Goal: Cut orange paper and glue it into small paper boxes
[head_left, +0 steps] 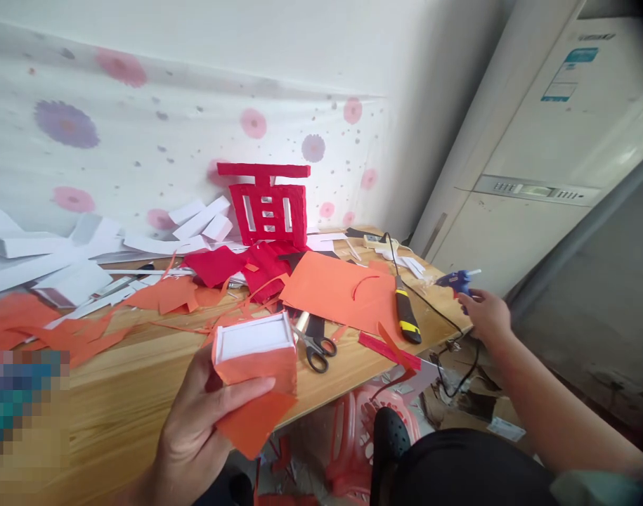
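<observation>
My left hand (pixel 205 414) grips a small white box (pixel 252 339) with orange paper (pixel 261 422) round its sides; a loose flap of the paper hangs down at the front. The white face of the box, with a raised rim, points up and toward me. Out at the right end of the table, my right hand (pixel 487 316) is closed round the handle of a blue glue gun (pixel 457 280), which has a white stick protruding from it. Black-handled scissors (pixel 318 351) lie just right of the box. Beyond them are an orange sheet (pixel 342 288) and a black-and-yellow utility knife (pixel 407 309).
A red paper-covered character shape (pixel 271 207) stands against the flowered wall covering. White box pieces (pixel 73 274) and orange scraps (pixel 178 294) cover the left and back of the wooden table (pixel 136 393). A dark cable (pixel 431 299) crosses the right end. Below stands a pink stool (pixel 350 436).
</observation>
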